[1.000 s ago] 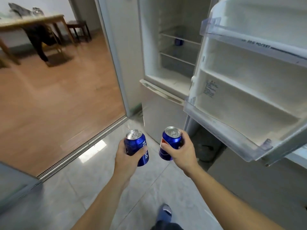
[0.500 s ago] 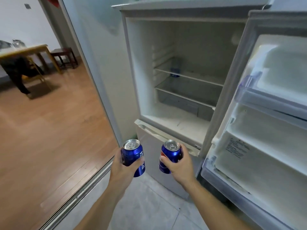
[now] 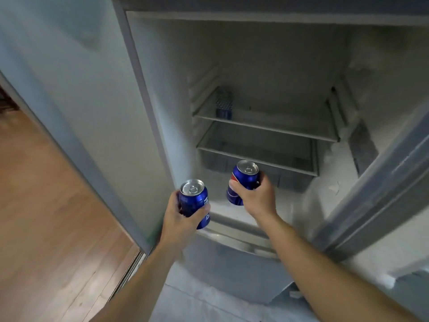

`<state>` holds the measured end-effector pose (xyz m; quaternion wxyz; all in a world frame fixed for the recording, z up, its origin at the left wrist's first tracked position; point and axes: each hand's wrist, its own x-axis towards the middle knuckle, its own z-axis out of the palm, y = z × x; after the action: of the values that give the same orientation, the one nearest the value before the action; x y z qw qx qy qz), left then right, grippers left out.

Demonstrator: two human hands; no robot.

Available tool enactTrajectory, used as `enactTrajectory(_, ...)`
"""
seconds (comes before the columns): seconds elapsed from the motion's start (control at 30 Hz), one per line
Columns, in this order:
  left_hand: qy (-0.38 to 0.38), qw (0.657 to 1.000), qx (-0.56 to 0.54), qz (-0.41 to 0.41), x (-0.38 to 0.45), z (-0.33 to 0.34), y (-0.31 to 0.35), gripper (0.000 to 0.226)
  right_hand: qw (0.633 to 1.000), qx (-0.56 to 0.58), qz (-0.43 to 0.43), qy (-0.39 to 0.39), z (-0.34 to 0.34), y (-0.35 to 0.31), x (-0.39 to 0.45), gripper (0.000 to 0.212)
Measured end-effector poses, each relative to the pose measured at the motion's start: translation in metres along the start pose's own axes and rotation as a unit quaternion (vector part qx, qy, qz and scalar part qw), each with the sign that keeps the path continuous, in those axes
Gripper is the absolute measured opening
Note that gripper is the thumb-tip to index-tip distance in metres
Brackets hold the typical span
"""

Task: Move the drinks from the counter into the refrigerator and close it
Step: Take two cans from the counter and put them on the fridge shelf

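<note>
left hand (image 3: 180,216): curled round a blue can (image 3: 194,202), thumb on the near side and fingers wrapped round the far side; the can is held upright with its silver top showing, seemingly so that it can be set down on its base without being turned

right hand (image 3: 256,196): closed round a second blue can (image 3: 242,181) from the right side, the can being tipped slightly away from the person; the red patch on its label is left uncovered

second can, place: held just inside the refrigerator (image 3: 162,94), above the white floor of the compartment and in front of the lower shelf (image 3: 257,159); it is judged to be the first to be set down

first can, place: held at the left front edge of the refrigerator, over the sill, not yet inside

both cans: carried one to each hand, apparently so that the trip is made once

upper shelf (image 3: 264,129): a dark blue boxy thing (image 3: 224,108) is seen at its back left corner; what it is cannot be told

door (image 3: 380,189): swung wide to the right of the refrigerator, so that the opening is left free for both arms; it is not yet closed

lower door (image 3: 234,263): shut, below the sill

wooden floor (image 3: 46,205): seen to the left of the refrigerator, beyond a sliding track

step in hand: placing of the cans inside, judged close to being done; the closing is left
</note>
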<state>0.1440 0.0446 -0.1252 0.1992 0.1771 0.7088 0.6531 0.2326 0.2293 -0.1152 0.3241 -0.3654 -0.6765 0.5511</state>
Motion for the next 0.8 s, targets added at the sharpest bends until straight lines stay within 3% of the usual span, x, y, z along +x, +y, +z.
enactTrajectory(0.13, -0.049, 0.997, 0.049, 0.018, 0.062, -0.011, 0.007, 0.07, 0.999, 0.011, -0.018, 0.031, 0.047, -0.025, 0.059, 0.047)
enactTrajectory(0.27, -0.083, 0.994, 0.067, 0.04, 0.099, -0.008, 0.02, 0.071, 0.997, -0.022, -0.057, 0.054, 0.075, -0.038, 0.097, 0.053)
enactTrajectory(0.47, -0.117, 0.992, 0.04, 0.02, 0.128, 0.0, 0.029, 0.08, 0.997, -0.015, -0.043, 0.056, 0.099, -0.02, 0.14, 0.051)
enactTrajectory(0.63, -0.106, 0.993, 0.043, -0.014, 0.131, 0.0, 0.025, 0.072, 0.994, -0.039, -0.074, 0.066, 0.115, -0.02, 0.177, 0.05)
enactTrajectory(0.73, -0.106, 0.993, 0.045, -0.024, 0.135, 0.0, 0.028, 0.076, 0.994, -0.046, -0.061, 0.074, 0.123, -0.019, 0.197, 0.055)
enactTrajectory(0.8, -0.104, 0.993, 0.048, -0.023, 0.138, 0.002, 0.031, 0.078, 0.994, -0.031, -0.071, 0.082, 0.126, -0.02, 0.21, 0.048)
